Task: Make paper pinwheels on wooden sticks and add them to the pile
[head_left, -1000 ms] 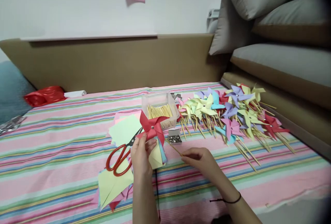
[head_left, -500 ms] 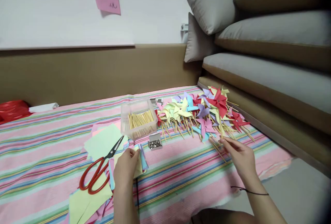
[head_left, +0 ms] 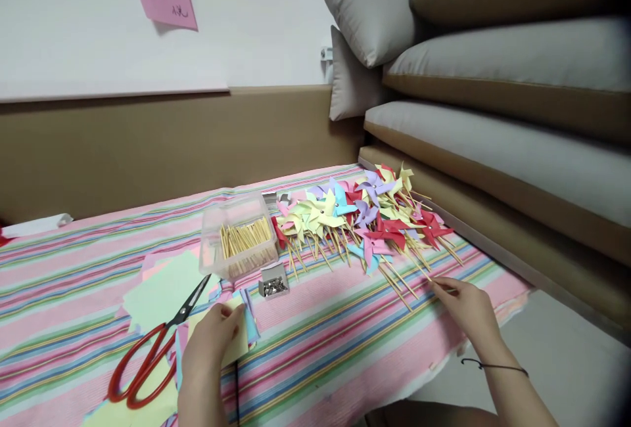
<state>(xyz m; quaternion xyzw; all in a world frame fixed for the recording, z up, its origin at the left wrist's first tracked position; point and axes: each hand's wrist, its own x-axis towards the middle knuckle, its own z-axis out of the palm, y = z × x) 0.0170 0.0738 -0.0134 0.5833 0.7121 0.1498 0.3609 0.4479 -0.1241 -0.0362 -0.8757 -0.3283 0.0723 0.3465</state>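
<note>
A box of sticks (head_left: 240, 243) is set behind a small tin (head_left: 274, 280), with scissors (head_left: 158, 345) to the left (on paper sheets (head_left: 160, 292)) and pinwheels (head_left: 362, 217) to the right.

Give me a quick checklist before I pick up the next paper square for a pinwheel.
1. Left hand on the yellow paper square: ok, fingers rest on it.
2. Right hand free: cannot tell, its fingertips are at a stick by the pinwheel pile.
3. Sticks in the clear box: ok, plenty inside.
4. Pins in the small tin: ok, open and holding some.
5. Red scissors clear of fingers: ok, lying left of the left hand, apart.
</note>
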